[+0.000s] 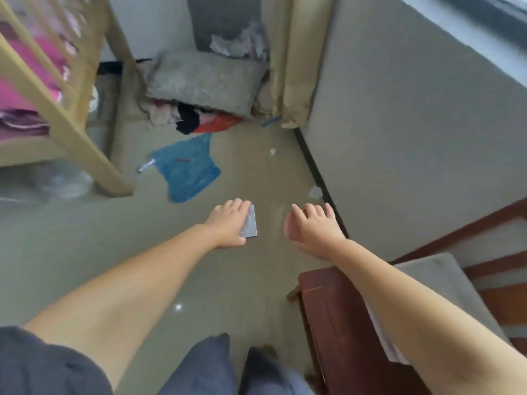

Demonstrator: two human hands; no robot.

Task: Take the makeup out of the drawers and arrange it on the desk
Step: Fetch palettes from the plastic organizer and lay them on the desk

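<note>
My left hand (229, 222) is stretched out over the floor and grips a small flat grey-blue packet (251, 223) by its edge. My right hand (312, 223) hovers just to the right of it, fingers spread and empty. Both hands are held above the beige floor, apart from each other. No drawers or desk top are in view.
A dark red wooden chair (328, 303) with a grey cushion stands at the lower right under my right arm. A grey wall (413, 138) runs along the right. A blue plastic bag (188, 169), a clothes pile (199, 118) and a wooden bed ladder (71, 132) lie ahead and left.
</note>
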